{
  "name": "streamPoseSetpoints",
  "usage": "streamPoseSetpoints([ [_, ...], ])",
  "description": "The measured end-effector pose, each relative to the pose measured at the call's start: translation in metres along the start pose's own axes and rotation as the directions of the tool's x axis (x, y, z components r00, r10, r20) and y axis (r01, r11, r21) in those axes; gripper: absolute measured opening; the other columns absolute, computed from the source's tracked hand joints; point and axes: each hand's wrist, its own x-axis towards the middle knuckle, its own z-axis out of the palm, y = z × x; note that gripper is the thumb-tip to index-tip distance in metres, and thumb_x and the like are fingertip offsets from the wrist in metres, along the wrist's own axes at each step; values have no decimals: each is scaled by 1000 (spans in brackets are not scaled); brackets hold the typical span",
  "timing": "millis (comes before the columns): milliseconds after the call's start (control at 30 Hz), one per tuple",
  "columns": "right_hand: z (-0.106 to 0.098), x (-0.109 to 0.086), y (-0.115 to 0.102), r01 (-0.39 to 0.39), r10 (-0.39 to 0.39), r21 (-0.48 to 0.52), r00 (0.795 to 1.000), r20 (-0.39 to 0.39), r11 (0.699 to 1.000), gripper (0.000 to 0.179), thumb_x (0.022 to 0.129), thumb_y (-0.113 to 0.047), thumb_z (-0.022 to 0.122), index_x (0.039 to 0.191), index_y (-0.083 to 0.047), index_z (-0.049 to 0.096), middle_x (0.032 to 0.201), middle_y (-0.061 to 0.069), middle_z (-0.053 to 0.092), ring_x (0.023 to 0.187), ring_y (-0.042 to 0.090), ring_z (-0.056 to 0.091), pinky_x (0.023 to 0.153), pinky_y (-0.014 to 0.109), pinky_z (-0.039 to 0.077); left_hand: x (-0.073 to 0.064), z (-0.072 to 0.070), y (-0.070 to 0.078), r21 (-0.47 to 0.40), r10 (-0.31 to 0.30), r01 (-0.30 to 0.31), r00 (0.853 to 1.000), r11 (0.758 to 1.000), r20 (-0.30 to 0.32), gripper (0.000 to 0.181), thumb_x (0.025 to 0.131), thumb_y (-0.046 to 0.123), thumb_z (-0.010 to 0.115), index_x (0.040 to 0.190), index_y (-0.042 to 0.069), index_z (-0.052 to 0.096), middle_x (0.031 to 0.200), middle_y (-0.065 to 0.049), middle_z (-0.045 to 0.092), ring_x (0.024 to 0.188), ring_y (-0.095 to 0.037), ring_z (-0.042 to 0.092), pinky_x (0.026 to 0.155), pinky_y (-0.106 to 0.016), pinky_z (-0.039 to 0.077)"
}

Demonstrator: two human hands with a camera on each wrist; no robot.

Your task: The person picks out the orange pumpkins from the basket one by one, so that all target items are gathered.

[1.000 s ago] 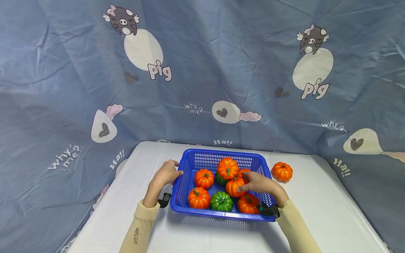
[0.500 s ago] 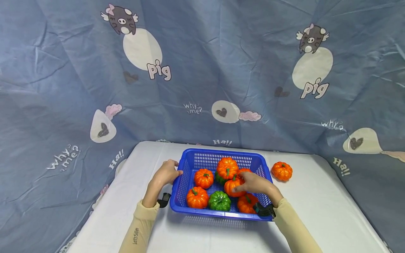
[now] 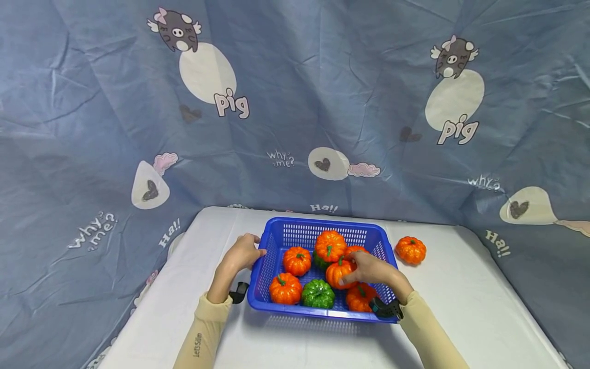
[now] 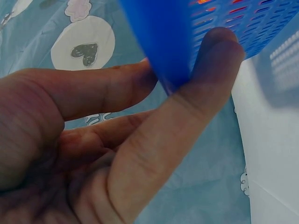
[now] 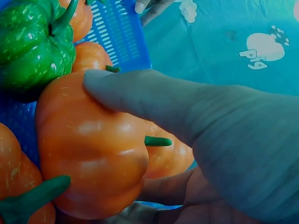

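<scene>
A blue slotted plastic basket [image 3: 318, 314] holds several orange pumpkins and green ones, small and glossy. At its left side my left hand [image 3: 243, 252] pinches the rim; the left wrist view shows thumb and fingers on either side of the blue rim [image 4: 161, 42]. Inside the basket, right of the middle, my right hand [image 3: 371, 267] grips an orange pumpkin [image 3: 335, 275]. In the right wrist view the thumb presses this pumpkin [image 5: 93, 149] from one side, with fingers partly hidden behind it. A green pumpkin [image 3: 318, 294] lies just in front, and another orange pumpkin [image 3: 330, 245] sits behind it.
One orange pumpkin [image 3: 411, 250] lies outside the basket, on the white tabletop [image 3: 465, 302] to the right. Two orange pumpkins [image 3: 297, 261] sit along the basket's left side. A blue patterned curtain [image 3: 295, 102] hangs behind the table.
My right hand has shifted slightly left with its fingers closing round the orange pumpkin, which moved left too. The front orange and green pumpkins have slid a little left. My left hand stays on the rim.
</scene>
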Motion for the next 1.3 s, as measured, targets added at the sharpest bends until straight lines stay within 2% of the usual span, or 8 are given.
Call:
streamPoseSetpoints([
  [100,0,-1,0,-7,7,17,1000,-5,1000,71,72,-28,84,124,9,56,116,15,63,97,21,58,93,42,51,0,0,0,-1,-4,4,1000,1000,-3,46,90,10,66,128,-13,52,93,-25,65,58,-21,67,54,-33,59],
  [233,-1,-3,0,6,-6,29,1000,7,1000,74,73,-27,83,130,9,52,125,20,59,108,26,58,101,49,47,0,0,-1,-10,1,-1,1000,1000,-3,46,90,9,65,128,-13,52,91,-25,66,57,-21,67,54,-33,59],
  [400,-1,-6,2,12,-12,21,1000,25,1000,77,75,-30,82,133,9,50,129,21,58,111,27,58,103,51,44,0,0,-1,-4,6,-6,1000,1000,-1,46,90,9,66,127,-14,52,89,-24,67,57,-21,67,54,-33,59],
  [567,-2,-8,6,46,-46,16,999,-1,999,75,73,-30,83,130,9,52,127,20,59,110,28,58,103,51,44,-1,1,-1,-6,18,-18,1000,1000,-3,45,89,8,66,126,-14,53,87,-24,68,58,-22,68,53,-34,59],
  [833,-2,-17,11,90,-88,88,996,-20,992,74,74,-29,82,132,5,51,128,19,58,111,28,57,100,50,46,-1,1,-1,-9,19,-19,1000,1000,-6,45,89,8,67,126,-15,53,88,-25,68,59,-22,68,53,-34,59],
  [967,-2,-23,12,81,-78,119,997,-28,990,75,75,-29,82,134,3,49,128,18,57,110,27,58,97,48,48,-1,1,-1,-8,10,-10,1000,1000,-4,46,89,8,67,126,-15,53,87,-24,68,59,-21,68,53,-33,58],
  [1133,-5,-29,12,38,-33,123,999,-44,992,81,75,-31,82,139,2,45,135,20,53,119,33,54,102,53,44,-1,1,-1,-7,5,-5,1000,1000,-3,45,90,8,66,126,-14,53,89,-24,67,59,-21,68,53,-33,59],
  [1300,-12,-35,13,38,-29,137,997,-68,990,80,75,-33,81,139,-1,46,135,20,52,120,34,53,103,54,43,-1,0,-1,-8,10,-10,1000,1000,-4,44,90,8,66,126,-15,53,87,-24,67,58,-21,68,52,-32,58],
])
